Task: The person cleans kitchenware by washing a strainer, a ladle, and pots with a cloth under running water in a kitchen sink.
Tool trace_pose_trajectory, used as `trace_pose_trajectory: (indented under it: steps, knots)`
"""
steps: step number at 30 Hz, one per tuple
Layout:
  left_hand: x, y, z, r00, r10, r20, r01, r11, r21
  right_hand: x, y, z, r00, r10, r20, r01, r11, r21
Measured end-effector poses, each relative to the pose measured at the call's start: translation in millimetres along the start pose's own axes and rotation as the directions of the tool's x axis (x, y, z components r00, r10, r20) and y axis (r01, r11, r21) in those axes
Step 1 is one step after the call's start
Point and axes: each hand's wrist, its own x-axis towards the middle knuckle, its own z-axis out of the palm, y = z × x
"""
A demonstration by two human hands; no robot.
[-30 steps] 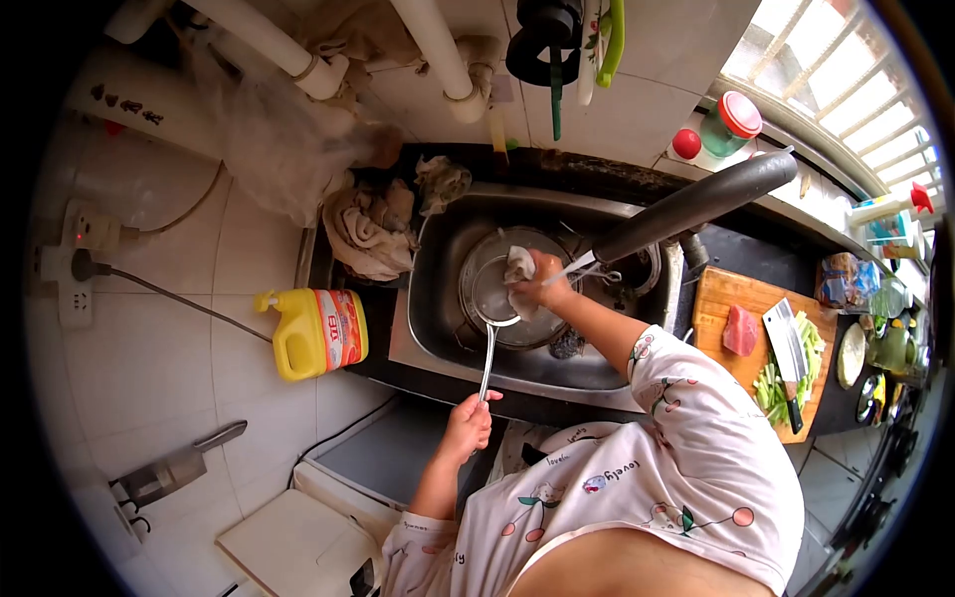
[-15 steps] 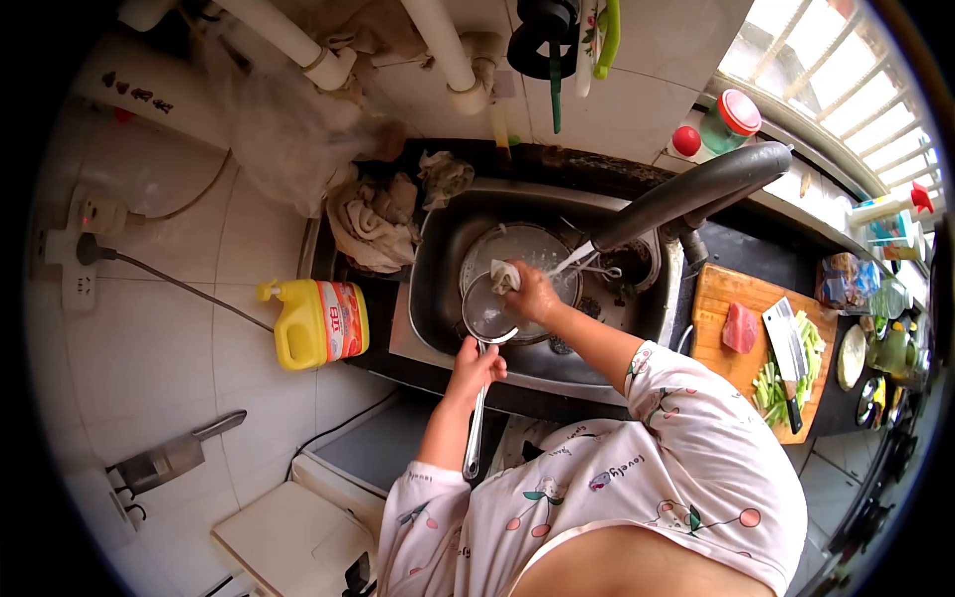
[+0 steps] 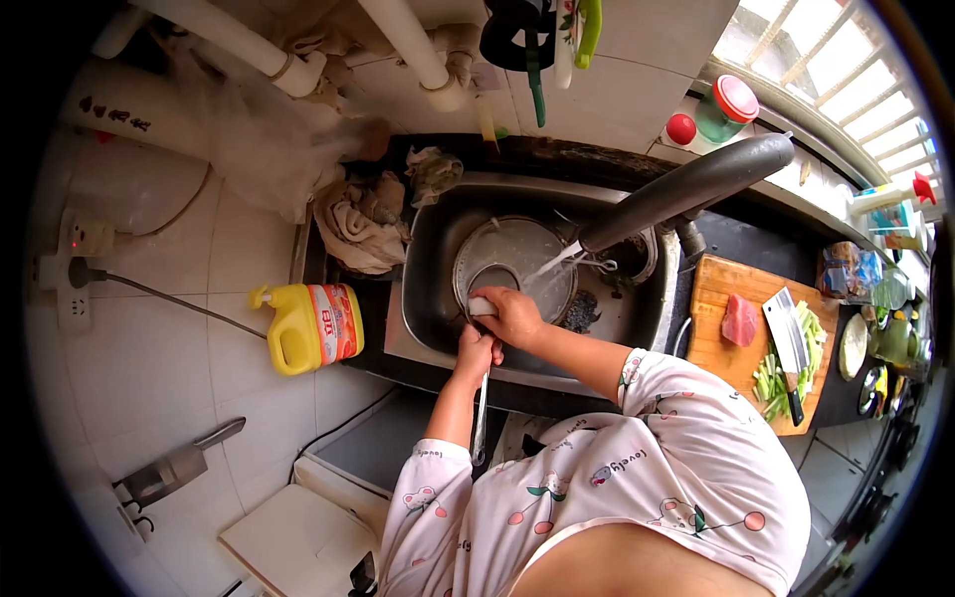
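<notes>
My left hand [image 3: 476, 354] is closed around the handle of a long-handled metal ladle [image 3: 481, 413] at the front rim of the sink. The ladle's round head, partly hidden by my right hand, tilts over the basin; I cannot tell whether it is solid or mesh. My right hand [image 3: 517, 318] grips a small white cloth [image 3: 483, 304] against the near side of that head. Behind both hands, a large round metal basin [image 3: 549, 239] stands in the steel sink [image 3: 637, 343]. Water streams from the grey faucet [image 3: 686, 189] into this basin.
Right of the sink, a wooden board [image 3: 711, 308] carries a piece of raw meat [image 3: 739, 320], a cleaver [image 3: 786, 333] and cut green vegetables [image 3: 821, 343]. Left are a yellow detergent jug [image 3: 298, 333] and crumpled rags [image 3: 363, 229]. A dark scrubber [image 3: 582, 310] lies in the sink.
My right hand has moved down and left with the cloth, from the upper part of the ladle's head to near its handle. My left hand still holds the handle.
</notes>
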Motion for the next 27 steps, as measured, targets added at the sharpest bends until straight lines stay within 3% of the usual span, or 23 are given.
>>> trace_pose_trajectory:
  steps: [1, 4, 6, 8, 12, 15, 18, 19, 21, 25, 27]
  knots:
    - [0.4, -1.2, 0.1, 0.998, 0.013, -0.060, -0.014, 1.000, -0.023, 4.0, 0.0, -0.2, 0.999, -0.003, 0.052, 0.004, 1.000, -0.022]
    - [1.3, 6.6, -7.2, 0.998, 0.053, -0.033, -0.052, 0.998, 0.029, 12.9, 9.9, -2.2, 0.946, -0.237, 0.221, 0.270, 0.954, -0.133]
    - [-2.7, 11.3, -6.1, 0.994, 0.067, -0.083, -0.062, 0.996, 0.061, 12.3, 14.0, -1.7, 0.902, -0.155, 0.404, 0.312, 0.881, -0.357]
    - [-7.6, 13.8, -4.5, 0.992, 0.088, -0.085, -0.078, 0.990, 0.118, 7.8, 29.7, 6.0, 0.848, -0.024, 0.530, 0.400, 0.686, -0.609]
    - [-2.8, 6.3, -15.7, 0.996, -0.002, -0.086, 0.008, 0.998, 0.061, -0.5, 36.0, -11.3, 0.954, 0.011, 0.300, 0.169, 0.806, -0.567]
    - [3.6, 5.7, -14.6, 0.998, 0.000, -0.058, 0.004, 0.997, 0.071, -3.6, 27.2, -8.3, 0.979, -0.098, 0.177, 0.149, 0.941, -0.303]
    - [-1.3, 15.7, -4.9, 0.997, 0.022, -0.077, -0.016, 0.997, 0.078, -1.8, 23.5, 9.2, 0.966, -0.036, 0.254, 0.164, 0.851, -0.499]
    - [-2.1, 12.8, -6.9, 0.997, 0.024, -0.080, -0.020, 0.998, 0.058, 2.8, 18.1, 6.5, 0.957, 0.103, 0.270, 0.093, 0.774, -0.626]
    - [-3.8, 7.1, -11.0, 0.996, 0.030, -0.081, -0.028, 0.999, 0.018, 5.8, 22.3, 2.9, 0.960, 0.145, 0.240, 0.047, 0.761, -0.647]
    - [-1.9, 9.6, -12.5, 0.967, 0.176, -0.184, -0.116, 0.947, 0.299, 8.2, 43.9, -4.6, 0.952, 0.285, 0.109, -0.166, 0.784, -0.598]
    - [-16.2, 28.8, -1.4, 0.939, 0.306, -0.155, -0.164, 0.799, 0.578, 5.5, 55.9, -13.2, 0.930, 0.351, 0.113, -0.223, 0.781, -0.584]
